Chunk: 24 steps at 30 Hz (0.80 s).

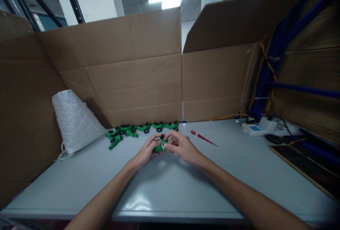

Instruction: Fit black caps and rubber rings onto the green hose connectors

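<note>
A small green toy vehicle (158, 148) with black parts and a pale round piece on its side is held above the middle of the table. My left hand (145, 152) has its fingers wrapped round the left end of it. From the other side, my right hand (183, 147) pinches the toy near the round piece, thumb and fingertips against it. Fingers cover much of the toy. Behind my hands, several similar green toy vehicles (145, 128) with black wheels lie in a loose row and a small cluster toward the left.
A red screwdriver (203, 138) lies right of my hands. At the left stands a white sack (75, 123). Cardboard walls (132, 81) surround the grey table (170, 194). A power strip (255, 129), cables and a dark flat panel (305, 166) are at the right.
</note>
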### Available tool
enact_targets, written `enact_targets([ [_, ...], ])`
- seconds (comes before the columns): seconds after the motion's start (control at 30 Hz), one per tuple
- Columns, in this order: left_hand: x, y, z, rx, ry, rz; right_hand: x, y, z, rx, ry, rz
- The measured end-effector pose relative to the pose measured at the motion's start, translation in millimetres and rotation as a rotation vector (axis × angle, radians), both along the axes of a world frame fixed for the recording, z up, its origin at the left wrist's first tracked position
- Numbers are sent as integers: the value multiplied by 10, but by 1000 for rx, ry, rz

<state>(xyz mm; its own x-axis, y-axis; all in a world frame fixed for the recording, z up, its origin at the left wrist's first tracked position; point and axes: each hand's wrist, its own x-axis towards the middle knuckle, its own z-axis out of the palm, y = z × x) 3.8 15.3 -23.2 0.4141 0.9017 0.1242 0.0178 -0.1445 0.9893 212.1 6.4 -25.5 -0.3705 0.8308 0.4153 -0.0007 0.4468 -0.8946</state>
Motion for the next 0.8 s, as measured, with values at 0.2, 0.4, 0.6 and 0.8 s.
enact_targets([
  [0.2, 4, -2, 20, -16, -4, -22, 14, -45, 71, 16, -47, 25],
  [0.4, 37, -72, 84, -9, 11, -12, 23, -90, 90, 60, -118, -35],
  [0.6, 52, -95, 64, -40, 8, 15, 23, -103, 91, 132, -179, -80],
  [0.8, 75, -110, 60, -57, 9, 34, 27, -88, 78, 141, -191, -93],
])
